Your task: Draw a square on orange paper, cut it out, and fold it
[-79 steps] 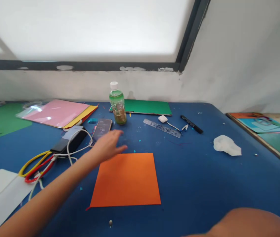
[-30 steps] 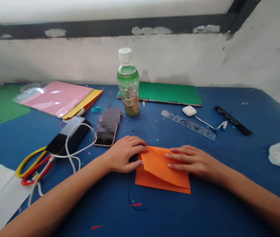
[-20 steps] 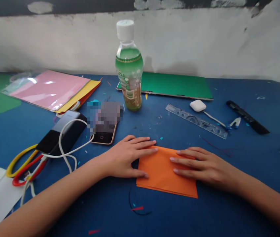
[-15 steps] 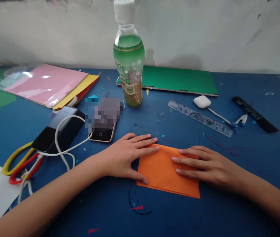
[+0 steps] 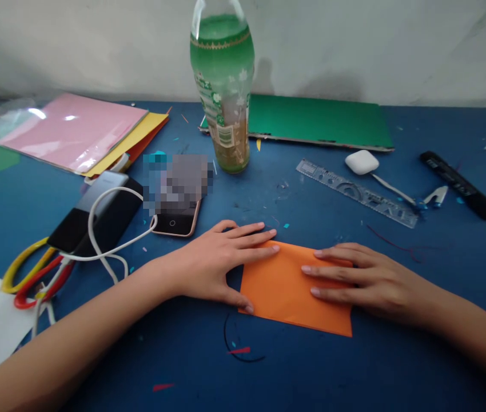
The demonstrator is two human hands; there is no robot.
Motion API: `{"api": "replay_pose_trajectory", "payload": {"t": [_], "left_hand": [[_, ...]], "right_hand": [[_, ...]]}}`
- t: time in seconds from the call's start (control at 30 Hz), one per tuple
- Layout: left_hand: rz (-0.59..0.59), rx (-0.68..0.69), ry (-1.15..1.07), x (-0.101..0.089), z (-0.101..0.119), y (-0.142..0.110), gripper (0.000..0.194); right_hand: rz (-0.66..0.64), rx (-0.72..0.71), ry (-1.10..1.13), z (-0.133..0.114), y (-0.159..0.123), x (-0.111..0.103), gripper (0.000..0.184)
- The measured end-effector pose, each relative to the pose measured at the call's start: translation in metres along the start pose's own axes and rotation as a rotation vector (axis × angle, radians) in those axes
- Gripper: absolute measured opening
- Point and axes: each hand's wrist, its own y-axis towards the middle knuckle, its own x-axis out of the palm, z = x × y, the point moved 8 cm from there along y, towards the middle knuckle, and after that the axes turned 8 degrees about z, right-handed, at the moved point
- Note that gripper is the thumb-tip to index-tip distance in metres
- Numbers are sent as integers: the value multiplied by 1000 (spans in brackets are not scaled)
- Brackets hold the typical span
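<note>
A folded sheet of orange paper (image 5: pixel 281 286) lies flat on the blue table (image 5: pixel 311 372) in front of me. My left hand (image 5: pixel 215 263) rests at its left side with fingers spread. The thumb touches the lower left corner and the fingertips reach over the top edge. On the right part of the paper lies my right hand (image 5: pixel 367 280), palm down, its fingers stretched out and slightly apart. Neither hand grips anything. The paper's right edge is partly hidden under the right hand.
Behind stand a green-labelled bottle (image 5: pixel 226 97) and a green board (image 5: pixel 320 123). A clear ruler (image 5: pixel 354 191), white earphone case (image 5: pixel 362 162) and black cutter-like strip (image 5: pixel 461 184) lie right. A phone (image 5: pixel 174 223), power bank (image 5: pixel 97 212), scissors (image 5: pixel 28 274) and coloured paper (image 5: pixel 75 131) lie left.
The view has tilted down slightly, so everything sits a little higher and the bottle's cap is out of sight. At the front edge, the orange paper's layers now look closer together. Both hands stay on it.
</note>
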Motion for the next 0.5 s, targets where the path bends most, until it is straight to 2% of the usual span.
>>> {"api": "replay_pose_trajectory", "payload": {"t": [0.5], "left_hand": [[13, -13, 7, 0, 0, 0, 89]], "right_hand": [[27, -30, 35, -1, 5, -3, 36]]}}
